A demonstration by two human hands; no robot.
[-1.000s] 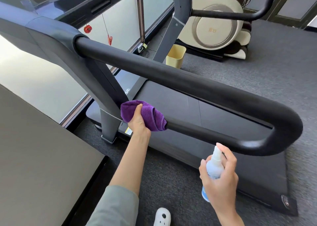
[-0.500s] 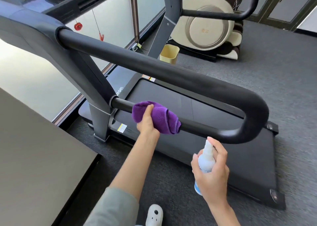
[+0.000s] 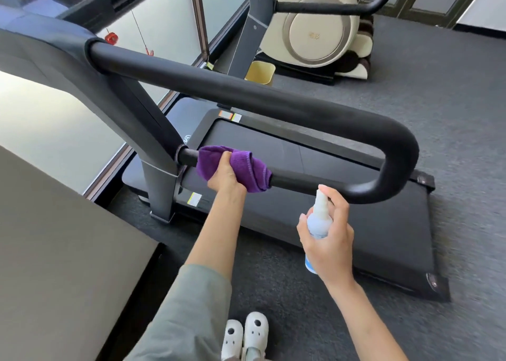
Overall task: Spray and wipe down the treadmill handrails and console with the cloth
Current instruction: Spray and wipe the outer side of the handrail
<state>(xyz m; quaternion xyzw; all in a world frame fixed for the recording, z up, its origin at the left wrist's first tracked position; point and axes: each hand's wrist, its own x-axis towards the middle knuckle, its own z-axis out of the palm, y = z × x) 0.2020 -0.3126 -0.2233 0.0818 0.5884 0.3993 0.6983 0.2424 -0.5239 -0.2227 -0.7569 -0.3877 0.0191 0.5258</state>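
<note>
A black U-shaped handrail [image 3: 273, 100] loops from the treadmill's console arm [image 3: 41, 48] round to a lower bar by the upright post [image 3: 160, 191]. My left hand [image 3: 223, 176] grips a purple cloth [image 3: 247, 169] wrapped round that lower bar, a little way out from the post. Below the rail's bend, my right hand [image 3: 328, 240] holds a small white spray bottle [image 3: 319, 218] upright, its index finger on the nozzle. The console's face is mostly out of frame at the top left.
The treadmill belt [image 3: 342, 196] lies under the rail on grey carpet. A dark tabletop [image 3: 54, 265] fills the lower left. A yellow bin [image 3: 260, 71] and a cream massage chair [image 3: 315, 26] stand beyond. My white shoes [image 3: 243, 333] are at the bottom.
My left hand has slid the cloth along the lower bar away from the post, towards the bend. The right hand keeps the bottle under the bend. The view has shifted.
</note>
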